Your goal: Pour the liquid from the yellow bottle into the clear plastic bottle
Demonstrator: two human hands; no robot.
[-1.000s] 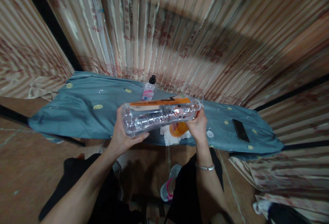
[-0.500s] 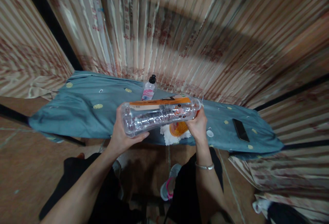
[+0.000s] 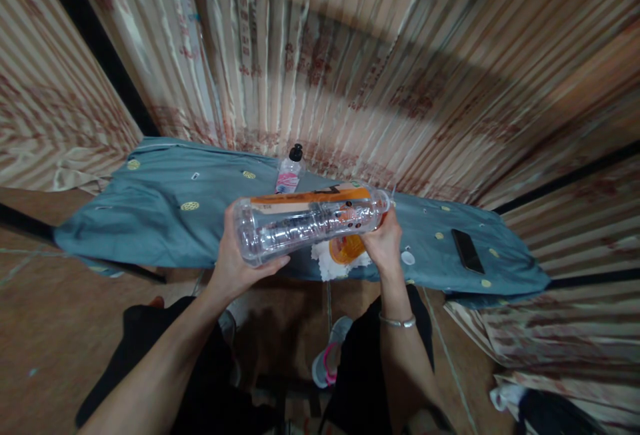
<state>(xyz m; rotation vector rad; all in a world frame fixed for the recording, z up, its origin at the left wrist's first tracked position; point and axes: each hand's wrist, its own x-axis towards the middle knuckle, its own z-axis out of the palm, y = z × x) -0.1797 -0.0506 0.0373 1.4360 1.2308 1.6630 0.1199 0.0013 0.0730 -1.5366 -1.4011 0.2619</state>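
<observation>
A large clear plastic bottle with an orange and cream label lies nearly level in the air, its neck to the right. My left hand is closed around its base end, thumb along the underside. At the neck end my right hand is closed, its fingers mostly hidden. A bit of orange shows at those fingers; I cannot make out what it is. Below, partly behind the bottle and right hand, an orange see-through container rests on a crumpled white tissue.
A blue-green cloth covers the narrow table. A small clear bottle with a black cap stands behind the large one. To the right are a small white round object and a black phone. Striped curtains hang behind.
Both hands keep their hold on the large bottle, which stays almost still. The whole view has shifted very slightly.
</observation>
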